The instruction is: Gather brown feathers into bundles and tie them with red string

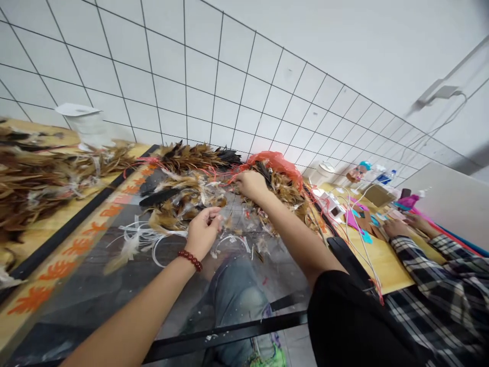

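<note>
brown feathers (288, 196) beside right grip (252, 185), closure and hold hidden, left grip (202, 230) loosely curled, contents unclear

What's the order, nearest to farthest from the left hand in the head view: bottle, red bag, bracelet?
From the left hand:
1. Bracelet: on that arm's wrist.
2. Red bag: ahead and right, beside the right hand.
3. Bottle: far right.
</note>
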Demonstrator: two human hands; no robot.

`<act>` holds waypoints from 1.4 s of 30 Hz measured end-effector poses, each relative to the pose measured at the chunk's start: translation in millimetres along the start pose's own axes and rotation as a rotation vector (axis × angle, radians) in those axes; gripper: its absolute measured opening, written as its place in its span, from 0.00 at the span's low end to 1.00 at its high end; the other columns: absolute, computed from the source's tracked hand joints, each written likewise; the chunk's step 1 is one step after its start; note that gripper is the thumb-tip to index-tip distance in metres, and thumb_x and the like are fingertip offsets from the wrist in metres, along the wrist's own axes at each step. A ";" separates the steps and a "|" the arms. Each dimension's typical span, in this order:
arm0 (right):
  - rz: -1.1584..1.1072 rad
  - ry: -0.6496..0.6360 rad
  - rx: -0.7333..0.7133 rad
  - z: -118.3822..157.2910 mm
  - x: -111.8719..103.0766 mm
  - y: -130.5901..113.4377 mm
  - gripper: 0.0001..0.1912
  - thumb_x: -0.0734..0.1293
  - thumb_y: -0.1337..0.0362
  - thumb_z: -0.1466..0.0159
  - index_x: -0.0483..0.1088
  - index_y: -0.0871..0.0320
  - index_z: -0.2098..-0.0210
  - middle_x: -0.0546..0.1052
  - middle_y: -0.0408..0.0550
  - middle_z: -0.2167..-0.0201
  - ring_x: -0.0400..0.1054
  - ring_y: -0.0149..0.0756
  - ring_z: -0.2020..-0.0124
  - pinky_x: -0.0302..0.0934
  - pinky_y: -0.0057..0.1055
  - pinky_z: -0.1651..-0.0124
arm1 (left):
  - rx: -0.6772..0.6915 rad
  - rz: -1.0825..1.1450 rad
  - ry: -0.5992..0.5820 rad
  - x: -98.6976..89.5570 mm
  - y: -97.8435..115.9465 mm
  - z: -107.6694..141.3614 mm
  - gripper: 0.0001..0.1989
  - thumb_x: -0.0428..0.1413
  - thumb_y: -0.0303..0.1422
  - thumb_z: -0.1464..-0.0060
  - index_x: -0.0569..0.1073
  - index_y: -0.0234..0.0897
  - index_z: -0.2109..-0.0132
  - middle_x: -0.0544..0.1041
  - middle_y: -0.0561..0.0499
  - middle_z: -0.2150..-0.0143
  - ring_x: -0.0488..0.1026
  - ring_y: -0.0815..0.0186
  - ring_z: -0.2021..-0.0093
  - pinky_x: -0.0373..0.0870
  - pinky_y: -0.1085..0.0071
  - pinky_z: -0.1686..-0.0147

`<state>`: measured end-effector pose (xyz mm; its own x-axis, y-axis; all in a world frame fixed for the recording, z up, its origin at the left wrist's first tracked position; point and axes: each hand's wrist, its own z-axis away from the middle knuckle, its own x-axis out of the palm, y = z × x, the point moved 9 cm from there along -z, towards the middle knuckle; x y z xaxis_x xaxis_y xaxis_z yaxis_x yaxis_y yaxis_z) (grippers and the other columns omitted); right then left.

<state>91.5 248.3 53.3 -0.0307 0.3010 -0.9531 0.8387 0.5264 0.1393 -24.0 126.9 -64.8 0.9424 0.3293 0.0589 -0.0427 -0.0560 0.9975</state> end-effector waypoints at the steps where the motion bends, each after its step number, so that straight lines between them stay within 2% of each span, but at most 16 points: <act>1: 0.001 -0.011 -0.028 -10.2 12.1 -14.5 0.12 0.63 0.67 0.35 0.78 0.56 0.59 0.79 0.53 0.59 0.73 0.41 0.55 0.64 0.35 0.54 | -0.007 0.005 0.003 -0.3 -0.2 0.5 0.19 0.58 0.38 0.56 0.75 0.34 0.56 0.74 0.51 0.69 0.70 0.68 0.77 0.69 0.69 0.75; 4: 0.012 -0.004 -0.049 -35.6 41.3 -35.0 0.12 0.64 0.70 0.36 0.77 0.59 0.57 0.79 0.56 0.58 0.72 0.42 0.53 0.62 0.36 0.51 | -0.014 0.011 0.014 -0.2 -1.1 0.7 0.19 0.58 0.38 0.56 0.75 0.34 0.57 0.75 0.51 0.69 0.70 0.68 0.78 0.68 0.70 0.75; 7: 0.032 0.008 -0.028 -50.2 59.6 -31.6 0.12 0.65 0.70 0.37 0.77 0.60 0.55 0.77 0.59 0.54 0.70 0.47 0.48 0.61 0.40 0.48 | -0.004 0.029 0.015 1.7 -1.1 -0.2 0.17 0.58 0.37 0.57 0.75 0.34 0.58 0.75 0.51 0.69 0.69 0.69 0.78 0.67 0.70 0.75; 10: -0.037 0.001 0.015 -55.1 63.7 -20.0 0.10 0.65 0.68 0.37 0.78 0.58 0.59 0.78 0.58 0.54 0.69 0.48 0.48 0.61 0.42 0.48 | -0.009 0.043 0.014 2.9 -0.8 -1.0 0.17 0.59 0.37 0.57 0.75 0.34 0.59 0.75 0.50 0.69 0.70 0.68 0.77 0.68 0.70 0.75; 14: -0.251 0.076 0.087 -50.7 36.8 1.6 0.12 0.62 0.64 0.34 0.77 0.54 0.57 0.78 0.52 0.54 0.71 0.39 0.53 0.63 0.35 0.50 | -0.037 0.037 0.019 2.3 0.0 -0.6 0.18 0.59 0.37 0.56 0.75 0.33 0.58 0.75 0.51 0.69 0.69 0.69 0.78 0.68 0.70 0.75; 18: -0.349 0.145 0.128 -35.6 -3.2 39.3 0.13 0.61 0.64 0.34 0.76 0.59 0.57 0.77 0.52 0.53 0.70 0.34 0.55 0.62 0.30 0.50 | -0.053 0.041 0.012 2.4 1.0 0.1 0.19 0.60 0.38 0.57 0.74 0.34 0.57 0.74 0.51 0.68 0.68 0.70 0.78 0.66 0.72 0.77; 22: -0.248 0.105 0.201 -11.3 -28.5 91.0 0.12 0.63 0.66 0.38 0.76 0.60 0.58 0.75 0.52 0.53 0.69 0.38 0.54 0.63 0.33 0.49 | -0.040 0.040 0.004 2.6 0.6 -0.9 0.20 0.60 0.38 0.57 0.74 0.33 0.56 0.75 0.51 0.68 0.69 0.70 0.78 0.66 0.71 0.77; 25: -0.113 0.109 0.237 5.9 -43.5 109.5 0.20 0.64 0.69 0.40 0.72 0.59 0.47 0.69 0.56 0.44 0.68 0.44 0.50 0.64 0.37 0.48 | -0.028 0.031 0.007 2.4 0.8 -1.6 0.19 0.59 0.37 0.56 0.74 0.33 0.56 0.75 0.50 0.68 0.69 0.70 0.78 0.67 0.71 0.76; 27: -0.063 0.177 0.245 11.3 -54.3 100.2 0.24 0.61 0.70 0.38 0.69 0.59 0.43 0.68 0.57 0.42 0.67 0.46 0.48 0.64 0.39 0.48 | -0.026 0.023 0.007 2.4 1.5 -1.2 0.18 0.59 0.37 0.56 0.75 0.33 0.57 0.75 0.51 0.68 0.69 0.69 0.78 0.67 0.71 0.76; 29: -0.059 0.213 0.191 7.2 -55.9 69.1 0.21 0.57 0.69 0.34 0.71 0.57 0.45 0.71 0.56 0.45 0.68 0.46 0.48 0.63 0.38 0.47 | -0.030 0.023 0.006 2.6 1.9 -0.5 0.18 0.60 0.37 0.57 0.75 0.34 0.57 0.74 0.52 0.69 0.69 0.69 0.78 0.68 0.71 0.76; 30: -0.073 0.184 0.131 0.8 -49.9 46.3 0.19 0.56 0.68 0.33 0.73 0.56 0.48 0.73 0.54 0.48 0.69 0.45 0.49 0.63 0.37 0.47 | -0.036 0.029 0.004 2.8 1.4 -0.2 0.18 0.60 0.37 0.57 0.75 0.34 0.58 0.74 0.52 0.69 0.69 0.70 0.78 0.68 0.71 0.76; 33: -0.156 0.006 -0.061 -26.9 -13.1 -28.0 0.15 0.59 0.64 0.34 0.77 0.52 0.55 0.78 0.49 0.54 0.71 0.44 0.51 0.63 0.36 0.49 | -0.049 0.046 0.003 2.7 -1.5 -0.1 0.19 0.60 0.38 0.57 0.74 0.33 0.58 0.75 0.51 0.69 0.70 0.69 0.78 0.67 0.71 0.76; 35: -0.218 -0.080 -0.052 -48.1 15.3 -59.1 0.15 0.59 0.63 0.34 0.77 0.51 0.56 0.79 0.48 0.56 0.72 0.43 0.52 0.64 0.34 0.52 | -0.043 0.048 0.005 2.0 -3.8 -0.9 0.19 0.60 0.38 0.57 0.74 0.33 0.58 0.75 0.51 0.69 0.70 0.69 0.78 0.68 0.70 0.76; 38: -0.304 -0.108 0.040 -76.3 50.3 -80.1 0.16 0.59 0.59 0.33 0.74 0.51 0.51 0.78 0.49 0.52 0.72 0.41 0.50 0.65 0.33 0.52 | -0.014 0.045 0.012 0.3 -6.5 -2.1 0.18 0.59 0.38 0.57 0.74 0.33 0.58 0.76 0.50 0.68 0.70 0.69 0.78 0.68 0.70 0.76; 40: -0.311 -0.124 0.095 -88.1 68.3 -84.1 0.19 0.62 0.55 0.34 0.72 0.53 0.47 0.75 0.52 0.46 0.71 0.42 0.48 0.65 0.33 0.52 | 0.003 0.043 0.016 -0.6 -7.7 -2.4 0.17 0.59 0.38 0.56 0.74 0.34 0.58 0.76 0.50 0.68 0.70 0.69 0.78 0.68 0.70 0.75; 42: -0.282 -0.153 0.103 -93.5 79.2 -86.1 0.19 0.64 0.54 0.36 0.73 0.54 0.48 0.74 0.55 0.45 0.71 0.44 0.48 0.65 0.35 0.51 | 0.012 0.035 0.016 -0.9 -8.6 -2.1 0.17 0.58 0.38 0.55 0.75 0.35 0.58 0.76 0.50 0.69 0.70 0.69 0.77 0.68 0.70 0.74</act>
<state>-33.9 301.3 -9.1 -0.1937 0.0278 -0.9807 0.8596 0.4866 -0.1560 -25.2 129.1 -73.3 0.9349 0.3420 0.0943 -0.0713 -0.0791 0.9943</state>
